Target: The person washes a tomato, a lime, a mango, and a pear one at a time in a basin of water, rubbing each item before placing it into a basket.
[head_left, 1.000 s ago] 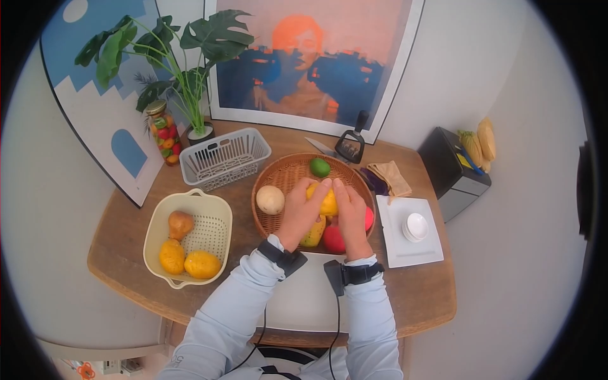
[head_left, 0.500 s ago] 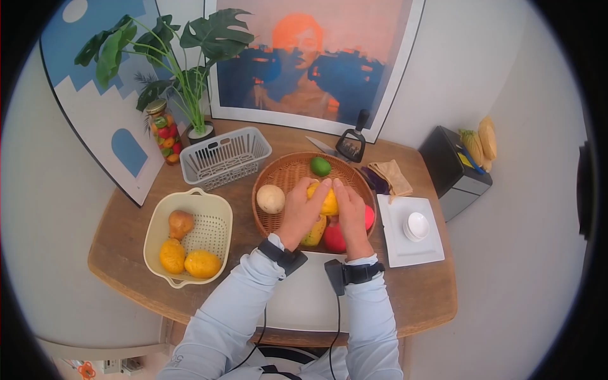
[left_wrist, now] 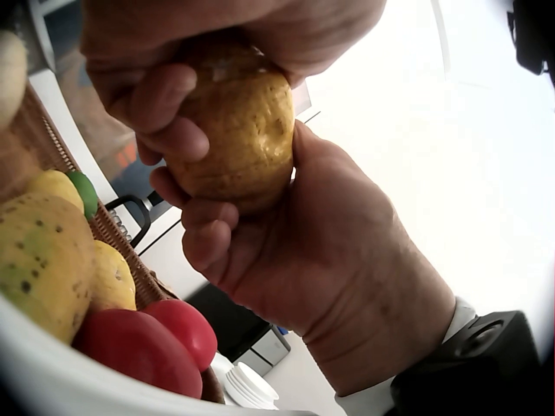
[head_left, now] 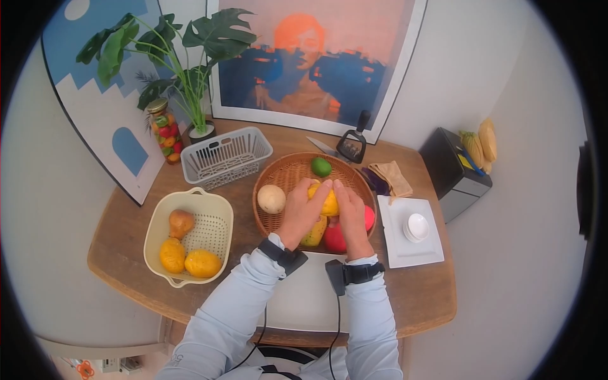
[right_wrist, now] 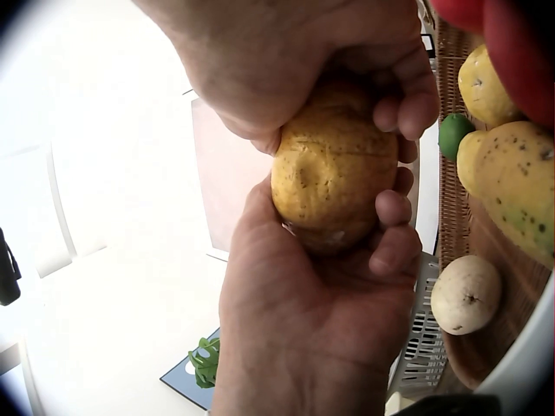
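Observation:
Both hands hold one yellow fruit [head_left: 330, 204] with a dented, pitted skin above the brown wicker basket [head_left: 261, 221]. My left hand [head_left: 302, 214] curls round its left side and my right hand [head_left: 352, 217] round its right. In the left wrist view, fingers of both hands wrap the fruit [left_wrist: 245, 139], its ends hidden in the palms. In the basket are a green fruit [head_left: 321, 167], a cream round fruit [head_left: 271, 199], a speckled yellow fruit [head_left: 313, 233] and red ones [head_left: 334, 239]. Another yellow fruit [right_wrist: 486, 85] shows in the right wrist view.
At left, a cream colander [head_left: 218, 228] holds two yellow fruits and a brown one. Behind stand a grey plastic basket [head_left: 225, 158], a jar [head_left: 166, 133] and a potted plant. White bowls [head_left: 415, 226] sit on a white plate [head_left: 396, 253] at right. A knife [head_left: 320, 146] lies behind the basket.

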A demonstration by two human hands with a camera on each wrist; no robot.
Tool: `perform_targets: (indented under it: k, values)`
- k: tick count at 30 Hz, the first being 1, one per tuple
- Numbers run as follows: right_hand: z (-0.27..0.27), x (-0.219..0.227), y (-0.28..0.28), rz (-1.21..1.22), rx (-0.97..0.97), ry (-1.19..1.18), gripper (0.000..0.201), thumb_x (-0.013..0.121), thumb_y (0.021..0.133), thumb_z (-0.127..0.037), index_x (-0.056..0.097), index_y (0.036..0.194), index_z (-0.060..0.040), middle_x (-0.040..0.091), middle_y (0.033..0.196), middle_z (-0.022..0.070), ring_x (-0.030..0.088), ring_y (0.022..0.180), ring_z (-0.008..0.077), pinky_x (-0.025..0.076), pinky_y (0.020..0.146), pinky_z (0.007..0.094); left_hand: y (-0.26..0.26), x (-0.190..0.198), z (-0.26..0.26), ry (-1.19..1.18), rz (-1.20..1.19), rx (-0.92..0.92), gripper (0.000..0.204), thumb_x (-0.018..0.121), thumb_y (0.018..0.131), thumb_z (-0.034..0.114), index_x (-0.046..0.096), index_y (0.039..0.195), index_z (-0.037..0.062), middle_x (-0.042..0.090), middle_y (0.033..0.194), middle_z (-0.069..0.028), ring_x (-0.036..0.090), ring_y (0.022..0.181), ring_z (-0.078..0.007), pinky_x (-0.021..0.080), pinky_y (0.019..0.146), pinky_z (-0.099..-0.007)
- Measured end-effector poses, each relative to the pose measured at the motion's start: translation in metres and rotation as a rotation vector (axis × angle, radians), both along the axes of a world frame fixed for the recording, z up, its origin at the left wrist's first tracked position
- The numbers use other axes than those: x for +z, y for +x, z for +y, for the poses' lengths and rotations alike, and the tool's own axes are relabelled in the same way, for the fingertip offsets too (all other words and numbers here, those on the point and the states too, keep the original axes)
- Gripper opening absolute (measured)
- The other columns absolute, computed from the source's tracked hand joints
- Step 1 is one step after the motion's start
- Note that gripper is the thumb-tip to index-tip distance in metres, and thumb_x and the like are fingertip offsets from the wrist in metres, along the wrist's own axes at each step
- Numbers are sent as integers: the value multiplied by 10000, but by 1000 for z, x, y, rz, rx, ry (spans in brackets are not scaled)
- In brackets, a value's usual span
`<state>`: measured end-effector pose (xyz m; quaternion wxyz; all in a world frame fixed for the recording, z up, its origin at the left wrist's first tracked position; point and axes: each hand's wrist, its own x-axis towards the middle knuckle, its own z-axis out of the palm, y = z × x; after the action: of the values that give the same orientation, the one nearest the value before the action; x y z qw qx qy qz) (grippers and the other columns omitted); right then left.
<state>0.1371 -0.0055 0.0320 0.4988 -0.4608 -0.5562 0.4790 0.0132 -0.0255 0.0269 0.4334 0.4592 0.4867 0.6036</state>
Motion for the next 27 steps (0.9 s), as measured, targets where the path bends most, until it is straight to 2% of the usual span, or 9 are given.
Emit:
perform_targets:
  k: [2,13,17,22,25,27]
  values:
    - [0,1,0,-6,-3,-6,473,531,987,-453,666,1029,-1,620,778,39,556,547,94,416,427,207,1,1,-1,3,-1,0,339,604,967,361,602,1015,26,601,846,-37,586,655,-90,456,459,-214]
    - [-1,3,-1,7,-2,10,477,529,988,-447,664,1005,10,615,755,41,545,526,92,399,417,211,0,-1,1,12,8,1,330,605,967,354,603,1003,26,601,828,-36,584,637,-90,455,457,-215]
    - [1,0,0,14,-16,34,491,497,998,-463,654,914,-4,596,685,41,533,495,98,382,402,220,0,0,0,4,-3,-4,323,609,965,346,603,1005,26,603,826,-36,586,637,-90,455,455,-214]
    - [3,-3,3,3,-42,18,529,457,1007,-481,638,825,-18,568,600,41,507,432,120,367,381,236,1,-13,7,106,64,41,309,614,962,329,599,1002,23,602,821,-38,588,635,-89,453,450,-212]
    - [3,-3,2,25,-71,11,530,466,1004,-481,633,816,-14,568,597,38,504,421,123,370,379,239,-1,-15,9,117,96,48,308,616,959,326,590,1012,24,600,839,-39,591,663,-86,461,459,-219]
    - [2,1,5,27,12,-36,478,490,1002,-462,635,905,-18,587,706,42,542,529,105,415,414,233,-1,-16,8,140,107,71,311,619,957,326,579,1028,26,598,863,-42,592,696,-86,468,477,-226]
